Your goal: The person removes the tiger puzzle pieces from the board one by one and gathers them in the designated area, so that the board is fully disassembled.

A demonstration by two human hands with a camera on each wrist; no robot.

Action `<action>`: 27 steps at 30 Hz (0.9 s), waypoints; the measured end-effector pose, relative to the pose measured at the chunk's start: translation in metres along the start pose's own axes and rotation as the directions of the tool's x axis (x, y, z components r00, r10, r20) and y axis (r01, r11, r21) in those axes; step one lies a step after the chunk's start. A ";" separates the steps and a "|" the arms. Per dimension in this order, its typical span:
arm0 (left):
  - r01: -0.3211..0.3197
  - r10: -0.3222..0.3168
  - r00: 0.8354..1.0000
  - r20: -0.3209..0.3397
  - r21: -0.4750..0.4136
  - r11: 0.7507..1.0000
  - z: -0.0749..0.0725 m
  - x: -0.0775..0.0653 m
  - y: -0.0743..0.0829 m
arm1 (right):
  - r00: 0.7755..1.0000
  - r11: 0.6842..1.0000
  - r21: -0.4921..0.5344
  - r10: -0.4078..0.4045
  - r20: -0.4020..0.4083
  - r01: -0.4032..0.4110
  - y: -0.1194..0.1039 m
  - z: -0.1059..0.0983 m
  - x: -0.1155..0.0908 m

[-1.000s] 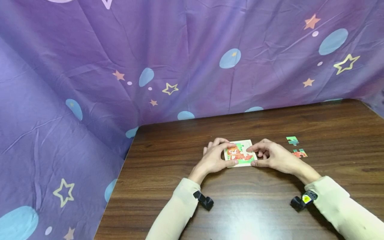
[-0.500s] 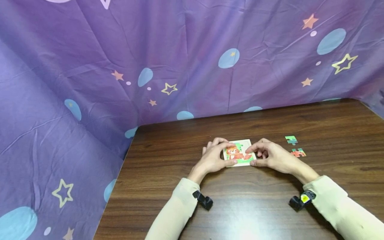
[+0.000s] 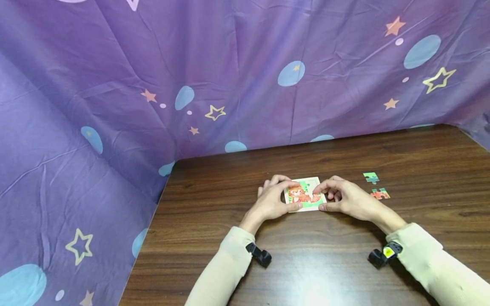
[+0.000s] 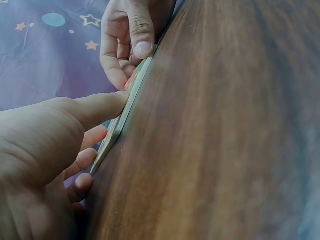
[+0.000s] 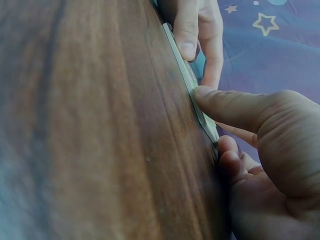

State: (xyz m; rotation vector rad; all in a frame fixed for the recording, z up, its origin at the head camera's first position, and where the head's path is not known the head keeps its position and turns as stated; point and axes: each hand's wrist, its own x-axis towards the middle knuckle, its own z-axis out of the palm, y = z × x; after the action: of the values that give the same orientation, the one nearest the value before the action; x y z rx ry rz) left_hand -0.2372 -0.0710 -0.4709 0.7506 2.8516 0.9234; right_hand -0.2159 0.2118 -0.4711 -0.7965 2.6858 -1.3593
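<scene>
A small square jigsaw board [image 3: 313,180] with a pale rim lies flat on the table, showing an orange striped animal on green. My left hand [image 3: 269,200] grips its left side, thumb along the near edge and index finger over the picture. On the opposite side, my right hand [image 3: 350,199] holds the board with the thumb at the near right corner and the index fingertip on the picture; its other fingers are curled. In the right wrist view, the thumb [image 5: 225,105] presses on the board's edge. The fingers hide part of the picture.
Two loose jigsaw pieces lie right of the board: a green and blue piece [image 3: 371,177] and, nearer, an orange-red piece [image 3: 380,194]. The brown wooden table [image 3: 214,187] meets a purple star-patterned cloth [image 3: 249,85] at the back and left.
</scene>
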 end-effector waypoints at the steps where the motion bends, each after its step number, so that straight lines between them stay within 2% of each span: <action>1: 0.004 -0.004 1.000 -0.002 0.009 1.000 0.000 0.000 0.000 | 1.000 1.000 -0.002 -0.005 -0.002 0.005 0.000 0.000 0.000; 15: 0.068 -0.068 0.997 -0.020 -0.001 0.998 0.006 0.004 0.003 | 0.998 0.998 0.028 -0.065 -0.013 0.065 0.001 0.002 0.001; 21: 0.079 -0.080 0.996 -0.037 -0.015 0.997 0.011 0.006 0.001 | 0.999 0.997 0.066 -0.051 -0.001 0.051 0.000 0.002 0.000; 27: 0.105 -0.105 0.994 -0.031 -0.019 0.994 0.007 0.006 0.006 | 0.999 0.996 0.081 -0.044 0.004 0.043 0.000 0.002 0.001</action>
State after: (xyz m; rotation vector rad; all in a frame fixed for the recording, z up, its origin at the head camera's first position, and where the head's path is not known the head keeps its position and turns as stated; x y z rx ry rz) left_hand -0.2381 -0.0603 -0.4729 0.5830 2.8750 0.9528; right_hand -0.2165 0.2094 -0.4718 -0.8548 2.6052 -1.4614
